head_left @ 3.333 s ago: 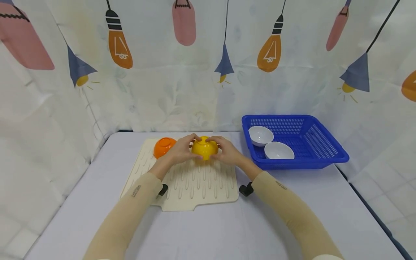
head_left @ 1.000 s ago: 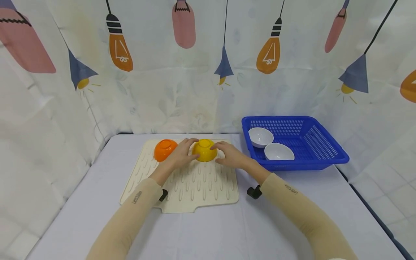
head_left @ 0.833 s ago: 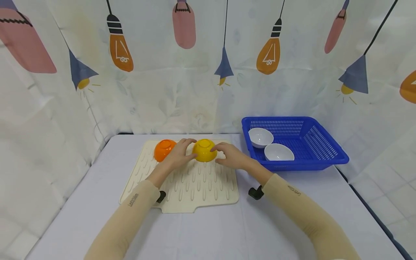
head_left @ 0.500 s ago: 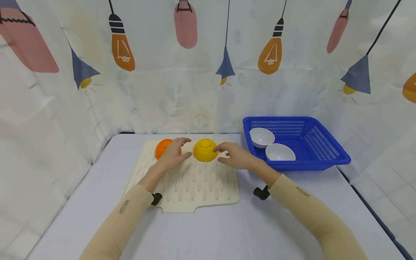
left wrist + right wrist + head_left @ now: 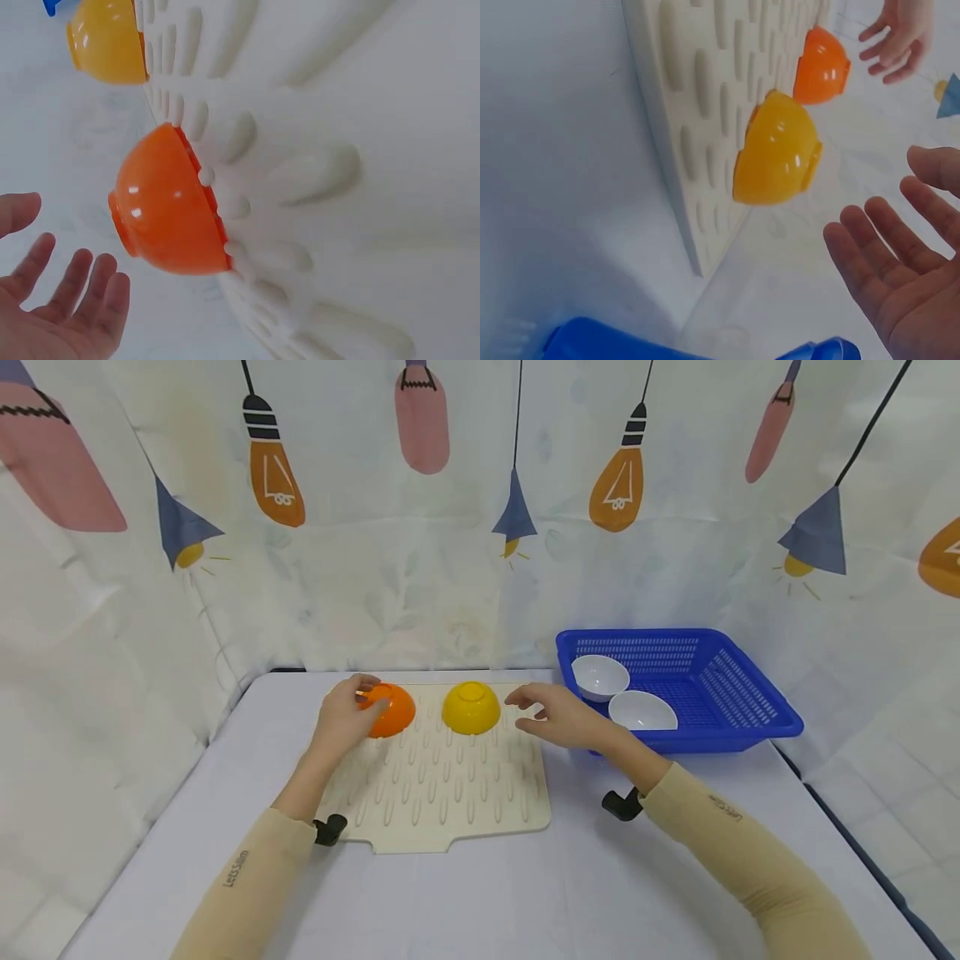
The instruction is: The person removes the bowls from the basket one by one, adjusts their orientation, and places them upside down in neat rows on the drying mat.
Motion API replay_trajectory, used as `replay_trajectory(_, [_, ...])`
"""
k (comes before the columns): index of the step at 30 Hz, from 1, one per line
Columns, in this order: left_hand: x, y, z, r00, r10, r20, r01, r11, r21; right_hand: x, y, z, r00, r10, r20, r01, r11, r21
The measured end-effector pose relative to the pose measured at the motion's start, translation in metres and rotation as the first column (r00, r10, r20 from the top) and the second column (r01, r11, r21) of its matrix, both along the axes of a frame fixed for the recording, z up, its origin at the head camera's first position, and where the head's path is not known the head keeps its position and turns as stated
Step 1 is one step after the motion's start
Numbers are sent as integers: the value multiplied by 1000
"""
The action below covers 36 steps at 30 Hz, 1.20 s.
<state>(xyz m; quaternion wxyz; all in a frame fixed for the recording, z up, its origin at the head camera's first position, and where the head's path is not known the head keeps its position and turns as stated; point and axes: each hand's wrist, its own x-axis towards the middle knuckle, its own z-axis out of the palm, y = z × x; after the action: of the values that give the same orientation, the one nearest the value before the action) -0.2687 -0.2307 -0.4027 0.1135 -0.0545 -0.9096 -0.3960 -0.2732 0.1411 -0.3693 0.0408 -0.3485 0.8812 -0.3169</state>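
Note:
A yellow bowl [image 5: 471,707] and an orange bowl [image 5: 392,710] sit upside down side by side at the far end of a cream ribbed drying mat [image 5: 442,785]. My left hand [image 5: 341,716] hovers at the orange bowl's left side with relaxed, spread fingers; in the left wrist view a gap shows between those fingers [image 5: 71,289] and the orange bowl [image 5: 172,202]. My right hand [image 5: 557,717] is open and empty, a little to the right of the yellow bowl. In the right wrist view its palm [image 5: 900,285] faces the yellow bowl [image 5: 776,150] without touching it.
A blue plastic basket [image 5: 738,693] stands to the right of the mat with two white bowls [image 5: 600,675] [image 5: 642,710] inside. Patterned curtains enclose the table at the back and sides. A black wrist-camera mount shows at each forearm.
Both hands let go of the yellow bowl, which now rests on the mat. My left hand moved left to the orange bowl; my right hand drew back to the right.

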Motion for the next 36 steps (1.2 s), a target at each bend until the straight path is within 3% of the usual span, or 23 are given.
replay_trajectory(8, [6,-35,0,981,93,171,-107,991,77,0,13,7,1000,-2,3,2,999,-46])
replay_trajectory(18, [11,-62,-9,916,151,372,-191,979,73,-3,24,8,997,-76,13,77,995,-59])
replay_trajectory(26, [9,-85,-12,865,101,492,-152,986,65,-6,41,10,992,-123,37,125,988,-87])
replay_trajectory(36, [4,-100,-15,845,60,532,-131,987,97,-13,66,20,986,-154,71,164,972,-167])
